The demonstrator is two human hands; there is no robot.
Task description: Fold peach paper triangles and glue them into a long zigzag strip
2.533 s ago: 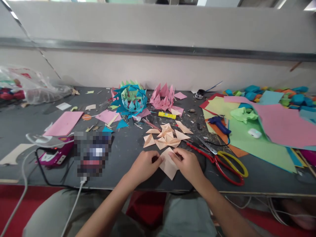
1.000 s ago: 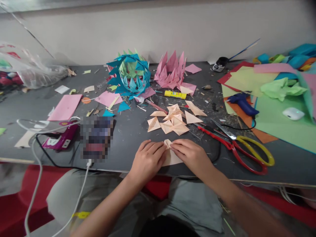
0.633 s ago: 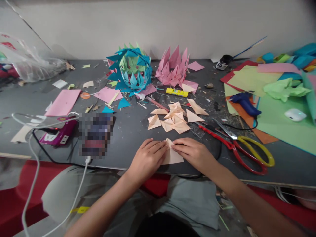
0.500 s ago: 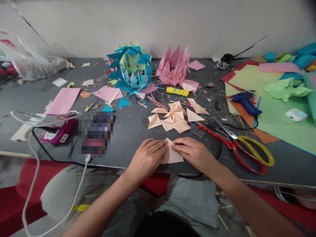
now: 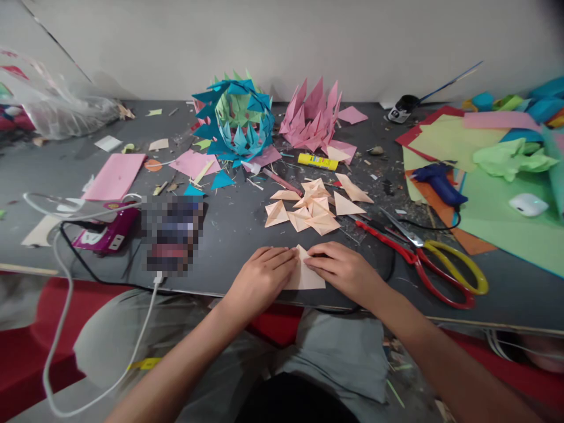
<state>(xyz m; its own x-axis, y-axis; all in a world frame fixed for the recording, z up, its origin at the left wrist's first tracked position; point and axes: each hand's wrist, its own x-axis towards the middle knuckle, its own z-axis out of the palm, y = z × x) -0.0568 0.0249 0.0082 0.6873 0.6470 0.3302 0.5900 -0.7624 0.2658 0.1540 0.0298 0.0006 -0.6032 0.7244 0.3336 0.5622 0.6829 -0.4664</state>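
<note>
A piece of peach paper (image 5: 304,277) with a folded peak lies at the table's near edge, between my two hands. My left hand (image 5: 265,271) rests over its left side, fingers together and pressing it to the tabletop. On the other side, my right hand (image 5: 341,265) is closed, its fingertips pinching the paper near the peak. The thumbs and part of the sheet are hidden under the hands. Just beyond sits a small heap of folded peach paper pieces (image 5: 315,207). Red-and-yellow handled scissors (image 5: 420,252) lie to the right of my right hand.
A blue paper ring (image 5: 238,147) and a pink pointed paper crown (image 5: 311,120) stand at the back. A yellow glue stick (image 5: 318,161) lies before them. Rightward are a blue glue gun (image 5: 438,182) and coloured sheets; leftward, a phone (image 5: 174,235) with a white cable (image 5: 152,311).
The view has shifted slightly. Both hands stay on the peach paper in nearly the same places, with only a small shift of the fingers around its peak.
</note>
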